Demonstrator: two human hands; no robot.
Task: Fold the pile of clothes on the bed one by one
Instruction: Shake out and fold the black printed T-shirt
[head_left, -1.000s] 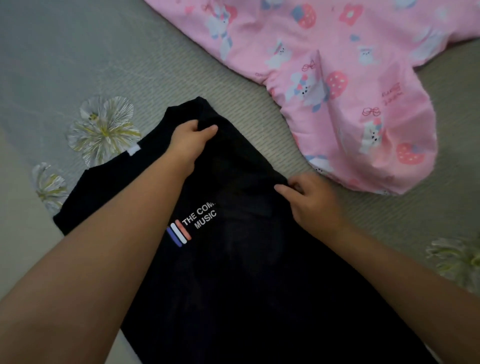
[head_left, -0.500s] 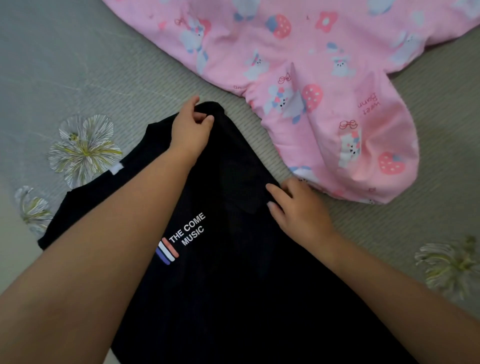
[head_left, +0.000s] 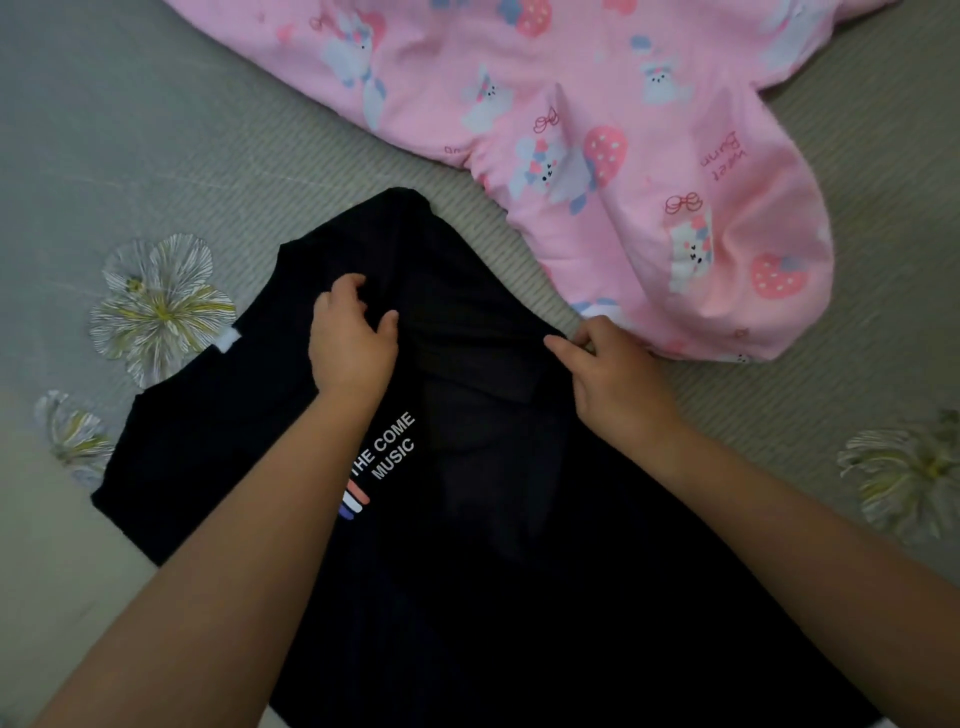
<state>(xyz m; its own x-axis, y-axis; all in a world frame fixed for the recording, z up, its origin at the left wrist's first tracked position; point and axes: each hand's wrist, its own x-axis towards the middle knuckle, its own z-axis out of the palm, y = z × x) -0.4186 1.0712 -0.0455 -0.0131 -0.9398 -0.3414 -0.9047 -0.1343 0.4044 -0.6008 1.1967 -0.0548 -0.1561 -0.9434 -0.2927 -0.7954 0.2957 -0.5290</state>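
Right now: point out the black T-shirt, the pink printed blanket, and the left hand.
black T-shirt (head_left: 519, 597): head view, plain chest fabric below the print.
pink printed blanket (head_left: 649, 156): head view, middle of the pink cloth.
left hand (head_left: 353, 343): head view, back of the hand.

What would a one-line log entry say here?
left hand: grips black T-shirt | right hand: pinches its edge | fold: unfinished

Home bedroom, grey-green woven bed mat (head_left: 171, 130) printed with pale flowers, pink quilt (head_left: 649, 130) with bunnies and strawberries (a child's pattern), black T-shirt (head_left: 519, 571) spread on it
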